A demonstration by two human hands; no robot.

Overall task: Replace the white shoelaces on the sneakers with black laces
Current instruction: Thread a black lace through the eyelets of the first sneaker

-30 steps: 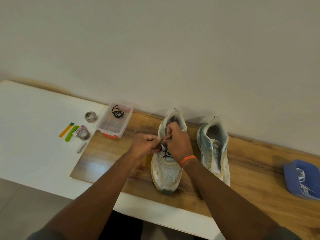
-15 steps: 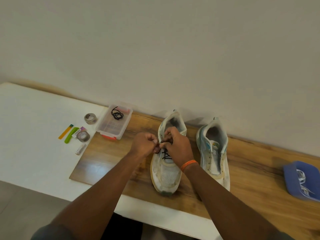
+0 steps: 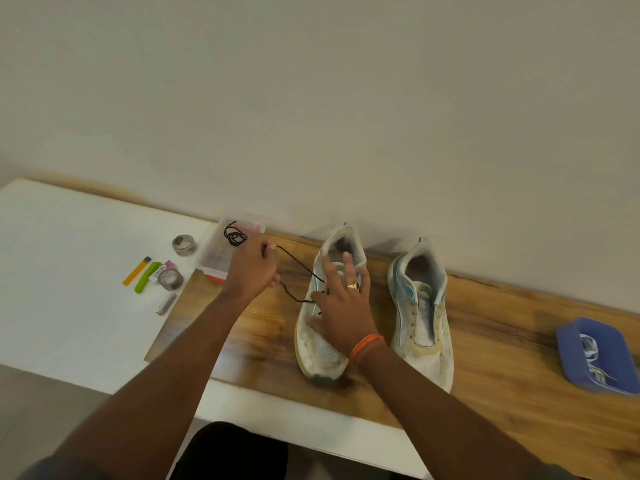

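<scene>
We face a plain off-white wall (image 3: 346, 98) with even, soft light on it. Against it stands our white table (image 3: 69, 289), with a glossy wooden board (image 3: 502, 358) lying on it. Grey floor tiles (image 3: 41, 410) show at lower left.

We see two sneakers side by side on a board (image 3: 502, 358) that lies on the tabletop (image 3: 69, 289): one (image 3: 320, 344) left, the other (image 3: 424, 317) right. A box (image 3: 221, 254) sits left of them, a tray (image 3: 595, 355) far right.
</scene>
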